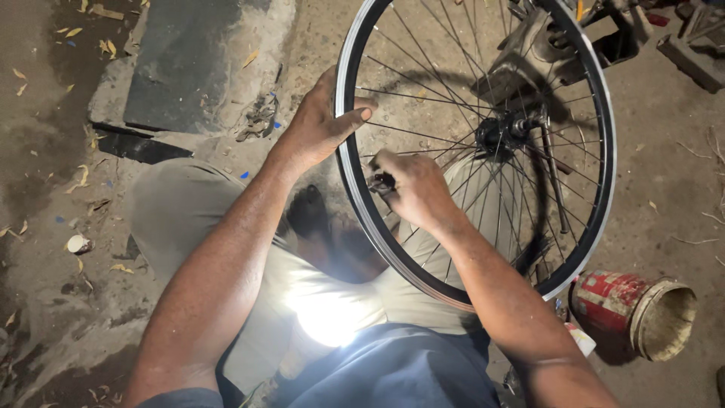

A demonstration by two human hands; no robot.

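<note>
A spoked bicycle wheel (pixel 604 136) with a black and silver rim stands upright in front of me, its hub (pixel 498 134) right of centre. My left hand (pixel 321 121) grips the rim on its left side, thumb hooked over the inner edge. My right hand (pixel 415 189) reaches between the spokes near the rim and pinches a small dark tool (pixel 381 182) against a spoke end. My knees in grey trousers sit under the wheel.
A red tin can (pixel 634 310) lies on its side at the lower right, open end facing right. A dark flat slab (pixel 181 68) rests on the dirt floor at upper left. Metal parts (pixel 574 38) lie behind the wheel. Dry leaves are scattered about.
</note>
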